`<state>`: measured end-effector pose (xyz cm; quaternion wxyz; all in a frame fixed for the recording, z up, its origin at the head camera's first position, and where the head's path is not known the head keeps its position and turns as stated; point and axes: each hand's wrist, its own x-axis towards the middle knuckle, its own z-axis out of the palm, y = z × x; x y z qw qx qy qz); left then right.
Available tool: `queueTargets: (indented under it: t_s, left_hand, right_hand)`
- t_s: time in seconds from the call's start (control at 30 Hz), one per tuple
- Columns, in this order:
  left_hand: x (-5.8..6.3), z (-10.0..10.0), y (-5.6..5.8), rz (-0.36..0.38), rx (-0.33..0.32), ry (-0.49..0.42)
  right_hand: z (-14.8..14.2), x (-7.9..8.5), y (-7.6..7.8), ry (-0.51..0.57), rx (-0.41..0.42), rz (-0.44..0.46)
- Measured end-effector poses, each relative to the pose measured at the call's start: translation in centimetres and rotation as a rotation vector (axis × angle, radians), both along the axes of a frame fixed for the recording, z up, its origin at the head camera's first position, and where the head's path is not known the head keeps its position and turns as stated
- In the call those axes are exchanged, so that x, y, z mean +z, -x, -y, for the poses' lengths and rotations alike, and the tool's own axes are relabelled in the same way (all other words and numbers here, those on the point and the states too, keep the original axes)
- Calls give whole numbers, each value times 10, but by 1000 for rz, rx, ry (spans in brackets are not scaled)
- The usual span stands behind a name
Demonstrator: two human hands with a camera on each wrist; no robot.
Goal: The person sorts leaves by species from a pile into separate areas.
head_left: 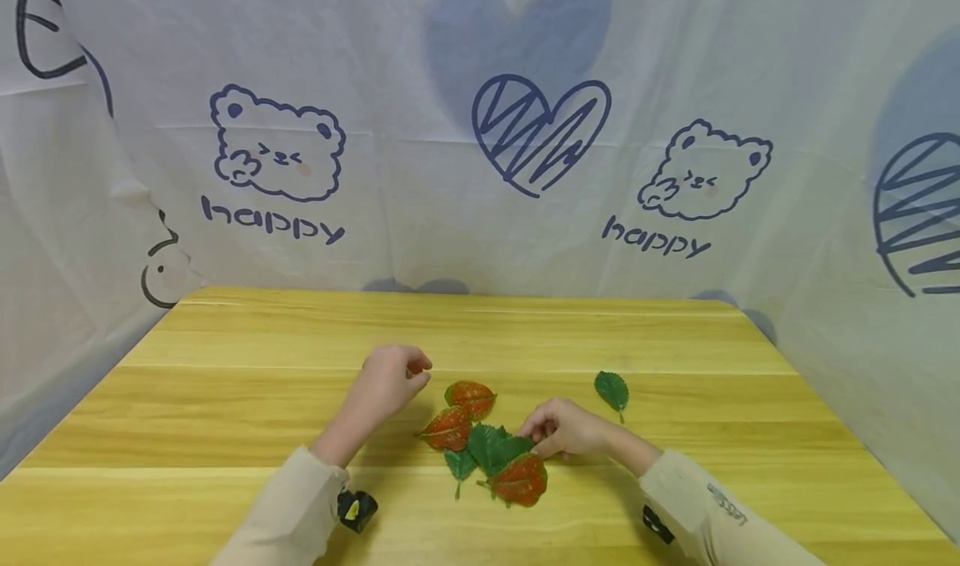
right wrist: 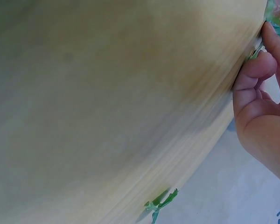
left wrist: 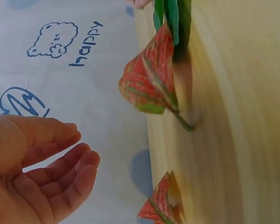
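Red-and-green leaves lie in a loose cluster on the table, one red leaf (head_left: 470, 398) at the back, another red leaf (head_left: 447, 429) at left and a third red leaf (head_left: 521, 480) in front. Between them are dark green leaves (head_left: 489, 448) and a smaller green leaf (head_left: 460, 464). My left hand (head_left: 392, 378) hovers left of the cluster, fingers loosely bent around nothing. At the cluster's right edge, my right hand (head_left: 562, 427) pinches a green leaf (right wrist: 256, 51) between thumb and forefinger; most of that leaf is hidden.
A single green leaf (head_left: 612, 390) lies apart, behind and right of my right hand. The wooden table (head_left: 247, 374) meets a white printed cloth (head_left: 420, 216) at its back and sides. Dark straps (head_left: 356, 509) sit at both wrists.
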<state>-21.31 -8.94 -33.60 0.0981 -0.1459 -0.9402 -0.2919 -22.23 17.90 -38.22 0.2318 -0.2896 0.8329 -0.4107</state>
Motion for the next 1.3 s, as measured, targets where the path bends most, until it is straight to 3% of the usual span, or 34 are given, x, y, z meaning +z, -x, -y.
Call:
queueTargets:
  t_s: [0.43, 0.77, 1.03, 1.3]
  left_hand:
    - [-10, -5, -10, 35, -91, -140]
    - [-16, -7, -14, 213, -192, -258]
    - [-21, -9, -15, 329, -295, -278]
    - [-24, -12, -12, 440, -328, -275]
  right_hand:
    - [0, 1, -1, 10, 1, 10]
    - [0, 0, -1, 17, 2, 9]
    - [-1, 0, 0, 8, 0, 2]
    - [-1, -2, 1, -9, 2, -3]
